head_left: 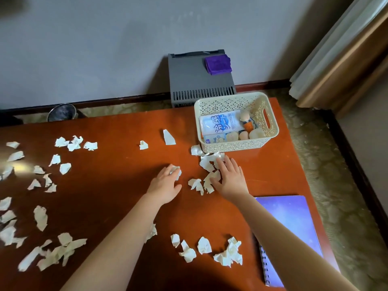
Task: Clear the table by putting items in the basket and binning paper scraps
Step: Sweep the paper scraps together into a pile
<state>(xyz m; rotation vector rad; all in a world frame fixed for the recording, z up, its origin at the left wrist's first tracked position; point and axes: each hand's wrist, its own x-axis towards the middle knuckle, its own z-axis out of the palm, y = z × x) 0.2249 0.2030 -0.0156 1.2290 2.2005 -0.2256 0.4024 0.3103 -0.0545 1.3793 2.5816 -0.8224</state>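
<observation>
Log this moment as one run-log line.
left hand: on crumpled white paper scrap, grip unclear; right hand: flat on scrap pile; cream perforated plastic basket: items inside; purple spiral notebook: on red-brown table

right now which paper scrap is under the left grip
The single crumpled scrap under the fingertips of the left grip; the scraps beside it lie under the flat right grip or untouched.

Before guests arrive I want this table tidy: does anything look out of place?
Yes: torn paper scraps litter the table from its left edge to the basket, and a spiral notebook lies outside it near the right edge.
</observation>
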